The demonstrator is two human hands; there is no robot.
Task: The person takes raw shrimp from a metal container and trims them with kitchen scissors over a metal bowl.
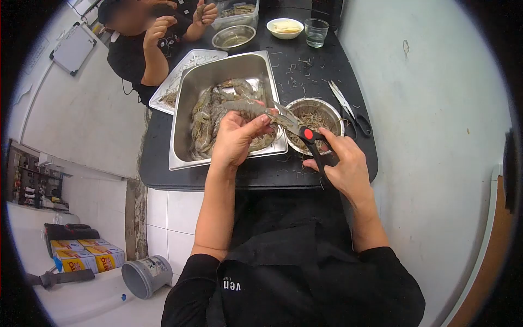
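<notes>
My left hand [239, 136] is closed around a raw grey shrimp [245, 107], held above the near right part of a deep steel pan [180, 131]. Several more whole shrimp [201, 125] lie in that pan. In my right hand [344, 163] are black-handled scissors [309, 136] with a red pivot. Their blades are parted and reach the end of the shrimp beside my left fingertips. Below the scissors stands a round steel bowl [339, 117] with thin trimmed shrimp bits [313, 117] in it.
A second pair of scissors [343, 101] lies right of the bowl. At the back are a glass [316, 34], a white bowl [285, 28], a steel bowl [234, 37] and a plastic tub [237, 13]. A white tray [174, 82] sits left, near another person [144, 43] with raised hands.
</notes>
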